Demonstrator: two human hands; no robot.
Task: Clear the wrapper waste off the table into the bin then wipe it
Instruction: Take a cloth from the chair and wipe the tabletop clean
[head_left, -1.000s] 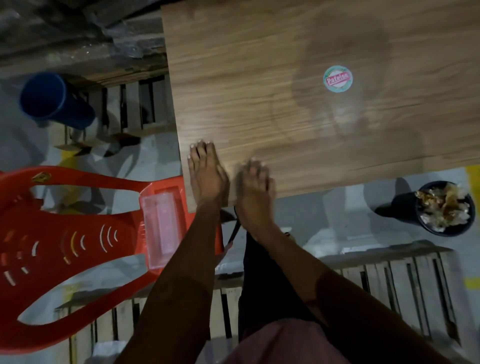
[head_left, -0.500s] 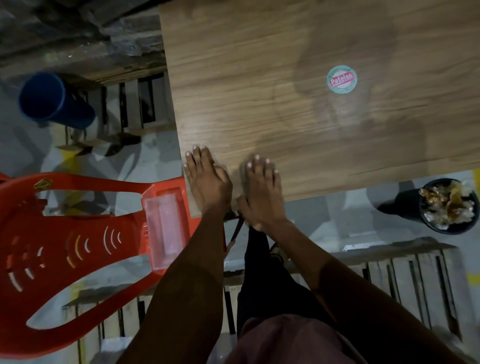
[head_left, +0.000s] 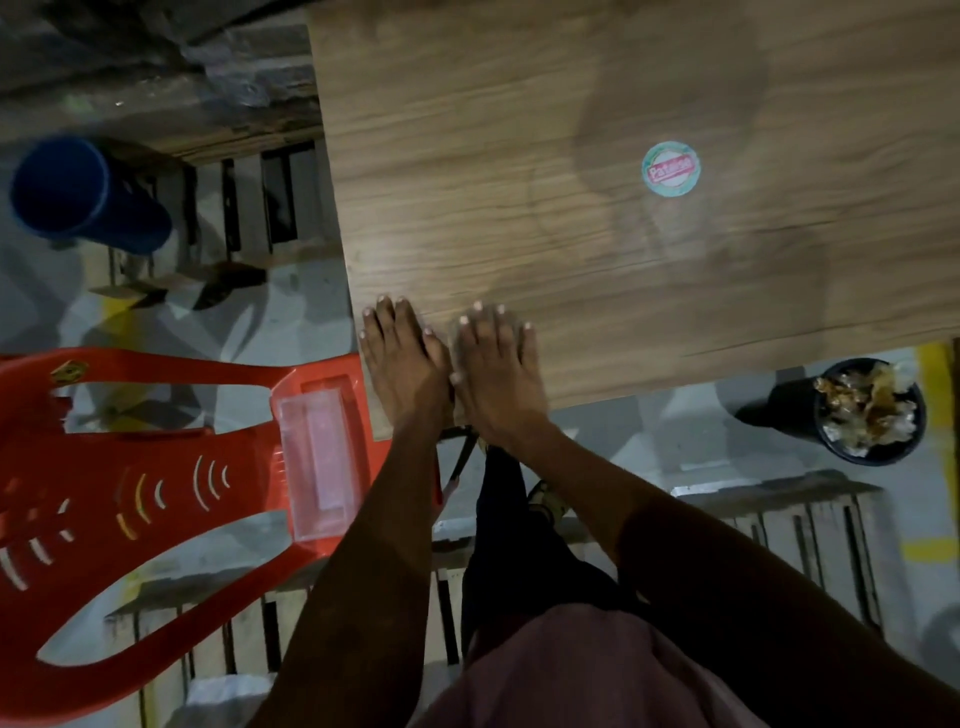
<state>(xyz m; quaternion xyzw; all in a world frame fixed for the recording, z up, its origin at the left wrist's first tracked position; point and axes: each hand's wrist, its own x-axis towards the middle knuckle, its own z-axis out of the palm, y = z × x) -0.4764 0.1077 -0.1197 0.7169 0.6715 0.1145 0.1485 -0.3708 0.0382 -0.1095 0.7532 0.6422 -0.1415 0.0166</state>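
Shift: both hands edge forward along the counter corner, pressed flat.
Left hand: fingers spread, holding nothing visible.
Right hand: flat; any cloth beneath cannot be told.
Bin: on the floor, stuffed with wrappers.
Remaining: round sticker on the counter; wiping seemingly underway.

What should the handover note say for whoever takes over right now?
Left hand and right hand: flat, palms down, side by side at the table's near corner. No cloth visible under them.
Black bin stands on the floor to the right, full of wrappers.
Done: no wrappers on the visible tabletop.
Left: wiping; a round sticker remains on the table.
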